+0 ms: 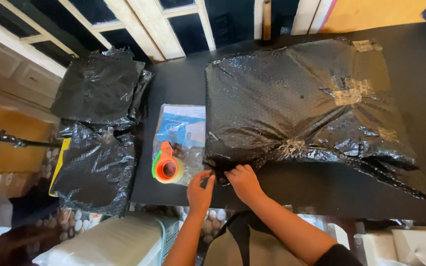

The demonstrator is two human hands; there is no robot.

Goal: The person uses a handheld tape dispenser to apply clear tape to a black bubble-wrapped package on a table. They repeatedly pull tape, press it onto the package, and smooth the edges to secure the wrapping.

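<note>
Both your hands pinch the parcel at its near corner, left hand beside right hand, holding the wrap flat; tape dispenser waits just left.

I read the large parcel as glossy black bubble wrap with a dotted texture and clear tape patches. The counter is matte black. The tape dispenser is orange with a green edge. The flat pouch shows blue and white. The stacked bags are black.
</note>
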